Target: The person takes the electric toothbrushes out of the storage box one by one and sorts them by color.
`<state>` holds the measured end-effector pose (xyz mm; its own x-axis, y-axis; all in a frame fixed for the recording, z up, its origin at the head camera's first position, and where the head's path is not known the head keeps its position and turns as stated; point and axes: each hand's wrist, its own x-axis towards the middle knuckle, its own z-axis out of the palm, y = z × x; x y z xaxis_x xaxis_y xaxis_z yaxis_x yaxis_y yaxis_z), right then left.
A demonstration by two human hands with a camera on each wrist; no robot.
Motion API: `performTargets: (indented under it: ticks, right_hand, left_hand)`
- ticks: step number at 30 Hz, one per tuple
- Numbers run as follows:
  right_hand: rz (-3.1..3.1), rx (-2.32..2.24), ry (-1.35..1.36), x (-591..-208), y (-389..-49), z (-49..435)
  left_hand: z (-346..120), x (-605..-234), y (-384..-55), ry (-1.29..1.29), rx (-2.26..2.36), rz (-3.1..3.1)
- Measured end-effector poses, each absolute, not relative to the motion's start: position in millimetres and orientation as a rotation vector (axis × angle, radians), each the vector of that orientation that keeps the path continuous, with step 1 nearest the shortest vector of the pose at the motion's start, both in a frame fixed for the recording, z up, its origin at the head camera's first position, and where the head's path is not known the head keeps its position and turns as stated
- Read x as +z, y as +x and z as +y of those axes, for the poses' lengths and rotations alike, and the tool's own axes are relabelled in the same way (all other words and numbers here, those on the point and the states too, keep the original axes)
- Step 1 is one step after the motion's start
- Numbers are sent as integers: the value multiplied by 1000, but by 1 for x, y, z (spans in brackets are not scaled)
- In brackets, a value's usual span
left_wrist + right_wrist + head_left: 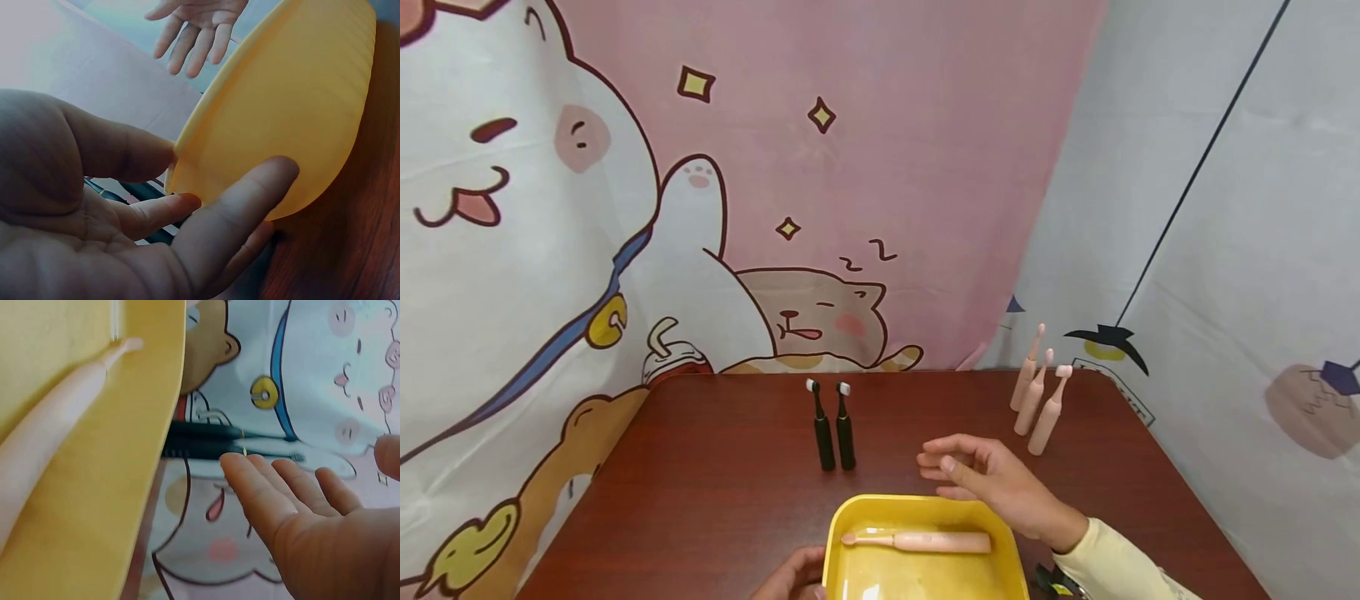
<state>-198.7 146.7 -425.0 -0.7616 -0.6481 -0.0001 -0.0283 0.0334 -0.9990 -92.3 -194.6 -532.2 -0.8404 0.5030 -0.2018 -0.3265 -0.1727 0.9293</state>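
While the left hand (793, 575) grips the yellow tray (850, 575) holding a pink toothbrush (925, 542), the right hand (992, 483) hovers, fingers loosely spread, apparently between pickups.

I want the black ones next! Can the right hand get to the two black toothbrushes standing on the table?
Probably yes: the right hand hovers open beside the two black toothbrushes, nothing between them.

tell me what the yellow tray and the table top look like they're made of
Yellow tray: probably plastic, going by its uniform colour, smooth glossy sheen and rounded moulded rim. Table top: dark reddish wood or a wood-look laminate, with fine grain streaks and a soft shine; which one cannot be told.
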Motion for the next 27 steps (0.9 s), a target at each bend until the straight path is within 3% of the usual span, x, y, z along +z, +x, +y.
performTargets:
  ticks: [12, 27]
  right_hand:
    - [1914, -1463, -830, -445, -201, 95]
    - [1896, -1332, -869, -467, -207, 89]
  left_hand:
    - [-193, -527, -87, 149, 2049, 1607]
    - [-194, -531, -90, 155, 2084, 1542]
